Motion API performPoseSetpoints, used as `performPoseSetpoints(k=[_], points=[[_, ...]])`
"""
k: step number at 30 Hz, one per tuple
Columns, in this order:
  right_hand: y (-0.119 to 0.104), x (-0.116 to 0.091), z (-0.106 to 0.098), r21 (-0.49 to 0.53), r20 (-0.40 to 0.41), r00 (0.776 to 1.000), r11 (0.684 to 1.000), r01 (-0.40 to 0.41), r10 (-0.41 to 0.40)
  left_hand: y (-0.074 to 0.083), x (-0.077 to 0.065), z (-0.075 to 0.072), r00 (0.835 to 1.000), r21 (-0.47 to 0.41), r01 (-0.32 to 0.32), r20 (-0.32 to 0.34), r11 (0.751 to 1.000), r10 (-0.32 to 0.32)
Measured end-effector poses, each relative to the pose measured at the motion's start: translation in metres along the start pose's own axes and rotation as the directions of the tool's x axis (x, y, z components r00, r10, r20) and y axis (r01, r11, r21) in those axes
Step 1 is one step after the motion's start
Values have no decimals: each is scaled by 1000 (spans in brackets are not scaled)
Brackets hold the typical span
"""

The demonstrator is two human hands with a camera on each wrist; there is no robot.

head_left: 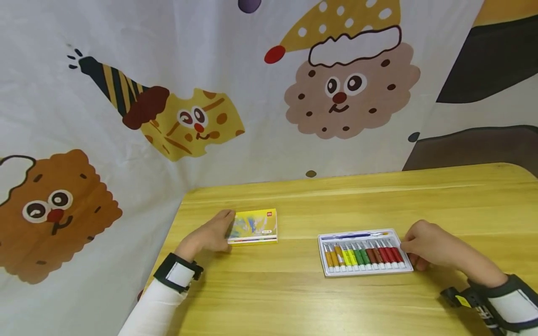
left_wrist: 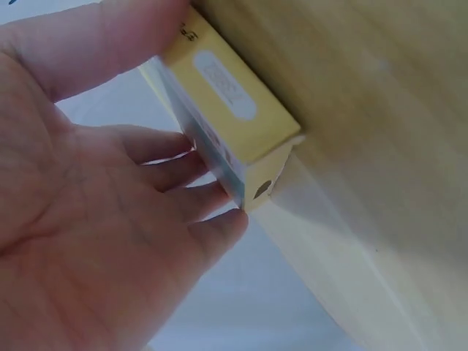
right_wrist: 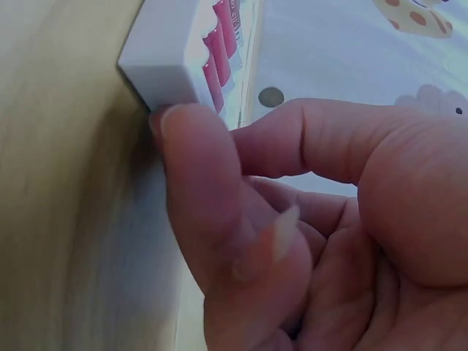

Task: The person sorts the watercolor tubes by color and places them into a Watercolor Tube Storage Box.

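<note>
At the left of the table lies a flat yellow cardboard box (head_left: 254,224) with a painted picture on its cover. My left hand (head_left: 213,232) holds its left end. In the left wrist view the thumb lies along one edge of the box (left_wrist: 234,102), and the fingertips are at its cover side. Further right is a white tray (head_left: 369,275) of paint tubes (head_left: 363,256) in yellows, greens, browns and reds, with a blue-handled paintbrush (head_left: 350,236) along its far side. My right hand (head_left: 437,247) pinches the right end of this tray (right_wrist: 157,55), fingertips at its corner.
The wooden table (head_left: 294,298) carries both the box and the tray. Behind it hangs a white cloth (head_left: 260,154) printed with cartoon biscuits and cheese, reaching down the left side too. Straps with cameras (head_left: 178,273) are on both wrists.
</note>
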State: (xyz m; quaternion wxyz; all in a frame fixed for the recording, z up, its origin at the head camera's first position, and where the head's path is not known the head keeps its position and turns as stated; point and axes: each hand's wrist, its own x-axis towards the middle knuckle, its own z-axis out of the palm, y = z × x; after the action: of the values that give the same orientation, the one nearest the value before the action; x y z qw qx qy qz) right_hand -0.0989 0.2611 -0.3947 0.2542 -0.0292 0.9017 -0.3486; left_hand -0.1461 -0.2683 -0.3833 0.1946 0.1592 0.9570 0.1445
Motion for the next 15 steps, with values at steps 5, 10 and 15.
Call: performPoseSetpoints(k=[5, 10, 15], points=[[6, 0, -8, -16, -11, 1000, 1000, -13, 13, -5, -2, -1, 1000, -78, 0, -16, 997, -1], [13, 2, -14, -16, -15, 999, 999, -34, 33, -11, -6, -4, 969, -168, 150, -168, 974, -178], [20, 4, -19, 11, -19, 999, 999, -50, 50, -17, -8, -4, 881, -272, 326, -261, 905, -395]])
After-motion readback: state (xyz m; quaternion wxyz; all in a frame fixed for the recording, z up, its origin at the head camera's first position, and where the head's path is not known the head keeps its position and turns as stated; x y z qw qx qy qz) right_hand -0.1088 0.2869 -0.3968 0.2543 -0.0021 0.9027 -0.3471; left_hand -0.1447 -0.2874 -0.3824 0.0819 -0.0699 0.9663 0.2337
